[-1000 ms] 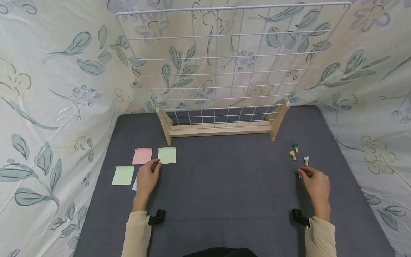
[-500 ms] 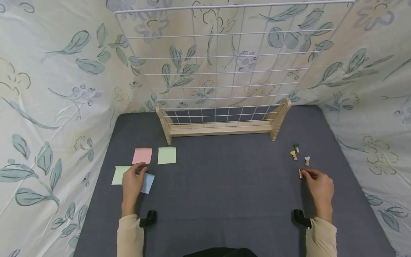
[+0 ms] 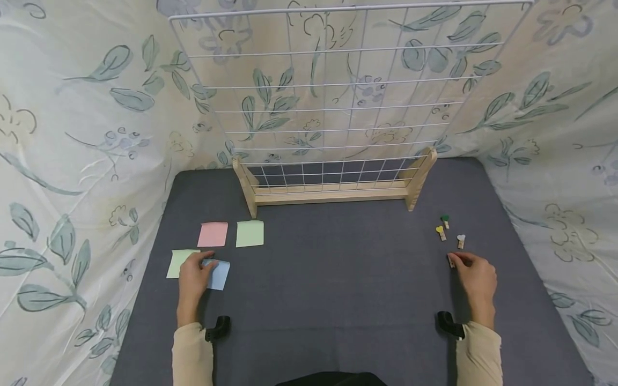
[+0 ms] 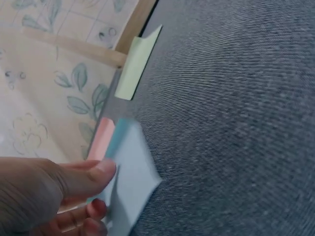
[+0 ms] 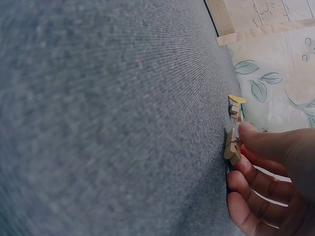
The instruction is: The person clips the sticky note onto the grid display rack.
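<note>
in the head view, the left hand (image 3: 192, 281) is over the left part of the dark table (image 3: 333, 268), thumb and fingertips pinching a blue note (image 3: 220, 276) at its upper left. a light green note (image 3: 176, 264) lies just beside it, partly covered by the hand; a pink note (image 3: 212, 234) lies a little farther back, with a second green note (image 3: 250, 234) to the right of it, near the wooden foot of the wire rack (image 3: 333, 198). well apart, at the other side, the right hand (image 3: 477, 281) has its thumb and index finger pinched on a small wooden clip (image 3: 451, 262). beyond the fingertips lie a white-topped clip (image 3: 461, 242), a yellow-topped clip (image 3: 441, 232) and a green-topped clip (image 3: 445, 222). a leaf-patterned cloth (image 3: 101, 182) hangs behind and at both sides. in the left wrist view, the thumb presses on the face of the blue note and the other fingers curl below it; the note's edges are blurred, and i cannot tell whether it touches the table. the pink note shows just behind it. in the right wrist view, the wooden clip sits at the tips of thumb and index finger, the remaining fingers loosely bent beneath, and the yellow-topped clip is just beyond; whether the held clip touches the table, i cannot tell.
</note>
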Motion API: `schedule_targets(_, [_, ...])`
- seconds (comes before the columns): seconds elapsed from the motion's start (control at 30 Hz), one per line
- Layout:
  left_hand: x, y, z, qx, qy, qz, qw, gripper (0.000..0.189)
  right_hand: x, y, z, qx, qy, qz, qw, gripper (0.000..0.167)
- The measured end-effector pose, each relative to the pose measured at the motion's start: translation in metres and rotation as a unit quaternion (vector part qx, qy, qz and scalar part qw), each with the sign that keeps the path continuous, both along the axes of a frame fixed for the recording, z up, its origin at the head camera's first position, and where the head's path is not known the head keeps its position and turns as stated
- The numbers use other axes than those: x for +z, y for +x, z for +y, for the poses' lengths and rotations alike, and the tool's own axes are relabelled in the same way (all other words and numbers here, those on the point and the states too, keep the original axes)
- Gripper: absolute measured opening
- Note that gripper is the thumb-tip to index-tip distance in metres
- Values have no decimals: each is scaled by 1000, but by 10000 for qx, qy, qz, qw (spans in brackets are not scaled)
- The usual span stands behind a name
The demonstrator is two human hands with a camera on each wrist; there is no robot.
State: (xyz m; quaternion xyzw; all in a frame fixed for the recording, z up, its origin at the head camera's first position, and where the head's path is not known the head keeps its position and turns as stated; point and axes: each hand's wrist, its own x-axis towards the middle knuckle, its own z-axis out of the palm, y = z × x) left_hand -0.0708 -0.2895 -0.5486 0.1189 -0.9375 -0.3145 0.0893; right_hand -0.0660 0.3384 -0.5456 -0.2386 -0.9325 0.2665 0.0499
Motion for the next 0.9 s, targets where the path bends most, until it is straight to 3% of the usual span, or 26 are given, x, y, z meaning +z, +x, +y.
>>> schedule_targets(0.27, [-2, 4, 0, 460, -61, 208, 9987, 30, 0, -2, 2, -34, -58, -82, 9999, 48])
schedule_targets(0.53, [-2, 8, 3, 1117, -29, 181, 9936, 27, -1, -3, 6, 113, -77, -59, 9999, 40])
schedule_targets(0.9, [-8, 5, 0, 1312, -73, 438, 9904, 9, 2, 0, 3, 122, -92, 116, 9998, 30])
